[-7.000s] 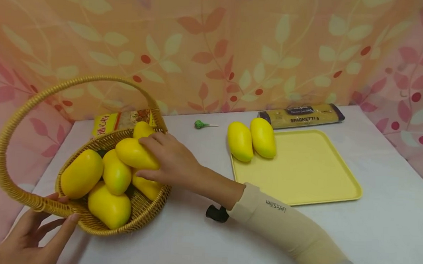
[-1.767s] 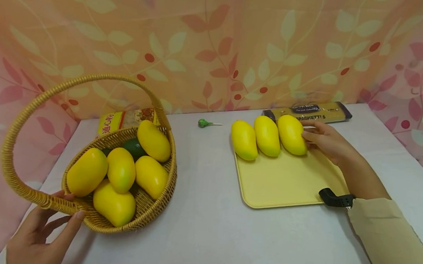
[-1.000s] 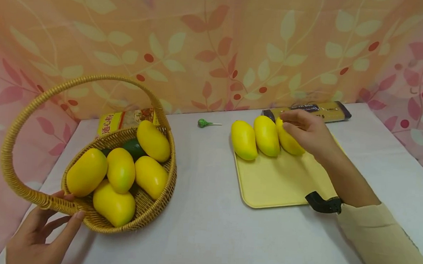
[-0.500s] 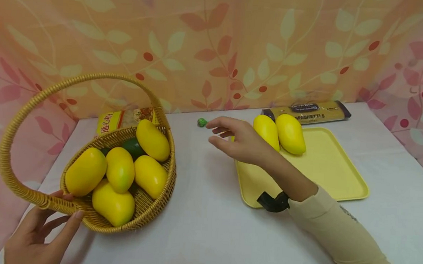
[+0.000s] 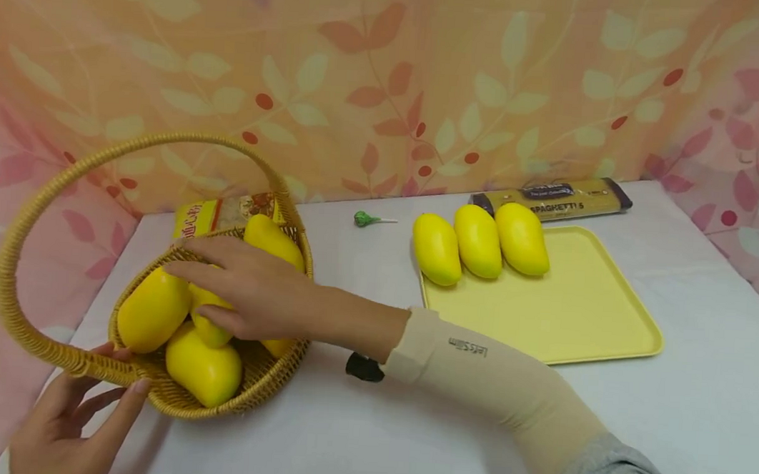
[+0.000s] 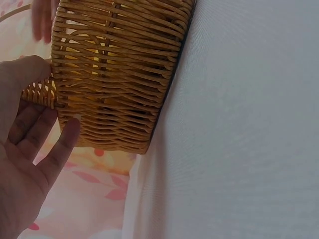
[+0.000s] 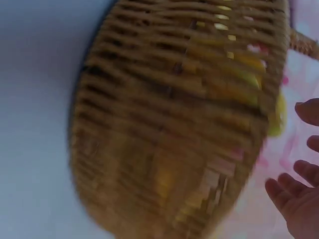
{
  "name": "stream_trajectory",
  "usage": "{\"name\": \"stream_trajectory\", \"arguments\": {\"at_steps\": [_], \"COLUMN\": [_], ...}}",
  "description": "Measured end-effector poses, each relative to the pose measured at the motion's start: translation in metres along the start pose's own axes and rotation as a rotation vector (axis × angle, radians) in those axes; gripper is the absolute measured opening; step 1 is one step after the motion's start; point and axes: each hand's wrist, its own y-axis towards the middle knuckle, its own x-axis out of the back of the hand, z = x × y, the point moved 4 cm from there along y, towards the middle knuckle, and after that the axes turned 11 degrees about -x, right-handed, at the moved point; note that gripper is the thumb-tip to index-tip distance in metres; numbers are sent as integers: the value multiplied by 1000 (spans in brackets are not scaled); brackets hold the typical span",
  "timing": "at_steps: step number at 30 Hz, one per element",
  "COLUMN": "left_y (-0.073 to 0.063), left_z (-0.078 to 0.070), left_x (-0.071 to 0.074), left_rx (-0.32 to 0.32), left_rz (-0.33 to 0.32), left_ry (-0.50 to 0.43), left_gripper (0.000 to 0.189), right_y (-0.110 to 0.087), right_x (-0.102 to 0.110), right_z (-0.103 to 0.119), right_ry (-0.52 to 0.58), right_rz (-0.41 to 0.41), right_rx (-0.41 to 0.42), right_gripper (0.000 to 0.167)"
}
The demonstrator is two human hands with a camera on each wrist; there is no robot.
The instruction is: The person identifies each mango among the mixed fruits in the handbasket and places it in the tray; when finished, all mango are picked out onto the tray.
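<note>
At the left of the head view stands a wicker basket [image 5: 282, 379] with a tall arched handle and several yellow mangoes [image 5: 204, 364] in it. My left hand [image 5: 73, 421] grips the basket at the near foot of its handle; in the left wrist view its fingers [image 6: 59, 152] lie against the woven wall. My right hand [image 5: 257, 288] reaches over the basket, fingers apart, above a mango [image 5: 210, 321] in the middle. In the right wrist view that hand [image 7: 299, 194] holds nothing. Three mangoes [image 5: 477, 241] lie side by side along the far left edge of a yellow tray [image 5: 542, 324].
Behind the tray lies a spaghetti pack [image 5: 555, 198]. A green lollipop [image 5: 364, 219] is on the white tabletop [image 5: 356, 436] between basket and tray. A yellow and red food packet [image 5: 196, 219] sits behind the basket. A patterned curtain [image 5: 387, 87] backs the table.
A third mango was set down on the tray by my right hand, which let go and swung left, back over the basket. My left hand has stayed on the basket.
</note>
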Motion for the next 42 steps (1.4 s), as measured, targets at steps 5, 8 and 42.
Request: {"name": "stream_trajectory", "arguments": {"at_steps": [5,8,42], "left_y": [0,-1,0], "left_z": [1,1,2], "left_x": [-1,0,0], "left_rx": [-38,-36,32], "left_rz": [3,-2,-7], "left_ry": [-24,-30,3], "left_gripper": [58,58,54], "right_y": [27,34,-34], "right_x": [-26,-40,-10], "right_z": [24,28,-19], "right_ry": [-204,-225,314], "right_rz": [27,68,169], "right_rx": [19,-2,-426], "right_gripper": [57,56,102]}}
